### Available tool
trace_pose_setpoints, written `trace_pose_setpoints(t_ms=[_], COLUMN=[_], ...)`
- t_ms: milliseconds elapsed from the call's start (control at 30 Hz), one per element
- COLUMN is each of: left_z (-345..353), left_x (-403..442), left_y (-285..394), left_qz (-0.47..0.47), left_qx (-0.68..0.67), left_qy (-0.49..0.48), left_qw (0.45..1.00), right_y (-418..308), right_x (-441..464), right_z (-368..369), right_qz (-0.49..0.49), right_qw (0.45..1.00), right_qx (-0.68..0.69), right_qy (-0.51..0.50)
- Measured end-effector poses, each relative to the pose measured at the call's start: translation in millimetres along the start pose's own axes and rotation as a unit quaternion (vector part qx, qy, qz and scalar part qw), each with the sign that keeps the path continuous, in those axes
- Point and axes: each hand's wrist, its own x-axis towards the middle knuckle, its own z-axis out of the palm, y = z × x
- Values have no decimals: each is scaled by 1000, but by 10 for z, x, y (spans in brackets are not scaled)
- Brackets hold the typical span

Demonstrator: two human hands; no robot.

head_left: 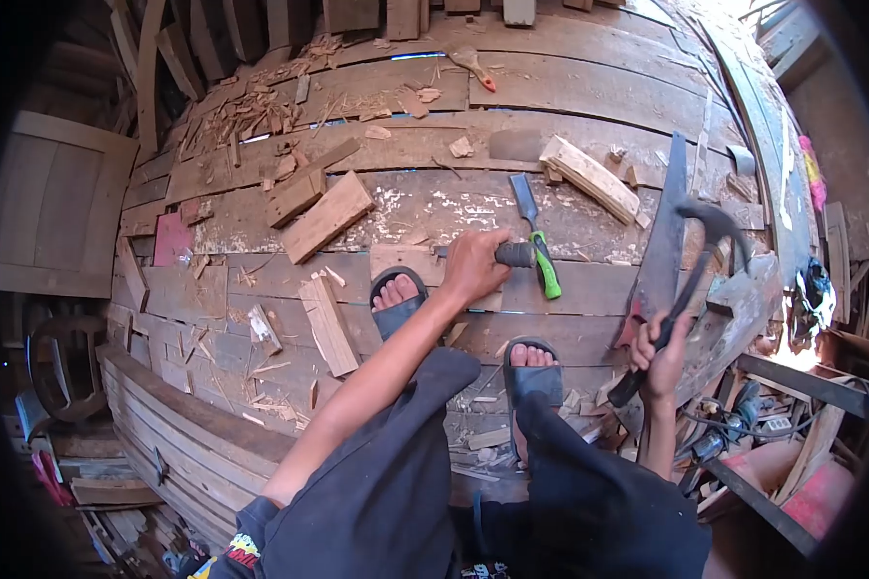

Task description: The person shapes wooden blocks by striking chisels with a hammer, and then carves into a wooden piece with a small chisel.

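My left hand [477, 267] is closed around a chisel with a dark grey handle [517, 254]; the handle's end sticks out to the right and most of the blade is hidden by my fingers. Just left of the fist lies a light wooden piece [403, 257], beside my sandalled left foot [397, 292]. Raised at the right, my right hand [660, 353] grips a claw hammer [690, 282] by its black handle, head upward. Close to the left hand, a green-handled chisel [543, 253] rests on the planks. Behind the hammer lies a handsaw [662, 229].
Wood blocks [327, 217] and offcuts [590, 179] lie on the plank floor [570, 87] amid shavings [251, 114]. A paintbrush [471, 68] is farther back. Stacked boards [188, 415] line the left; a cluttered tool box [743, 425] stands at the right.
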Motion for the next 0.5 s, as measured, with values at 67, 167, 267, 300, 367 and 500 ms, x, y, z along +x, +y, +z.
trace_pose_setpoints(t_ms=[67, 167, 267, 300, 367, 500], left_z=[-15, -32, 34, -7, -23, -12], left_x=[15, 17, -90, -42, -23, -41], left_y=[32, 10, 10, -1, -1, -15], left_qz=[-16, -28, -31, -31, -18, -8], left_qx=[-13, 8, 15, 15, 22, 10], left_qy=[-7, -25, -38, -33, -27, -33], left_qw=[1000, 999, 999, 999, 999, 999], right_y=[38, 598, 745, 640, 427, -98], right_x=[-33, -49, -62, -23, -31, -59], right_z=[221, 311, 213, 121, -99, -133], right_qz=[-4, 60, 174, 163, 142, -6], right_qw=[997, 994, 964, 964, 970, 1000], right_qx=[68, -93, -182, -194, -197, -7], right_qy=[27, -18, -81, -75, -31, 2])
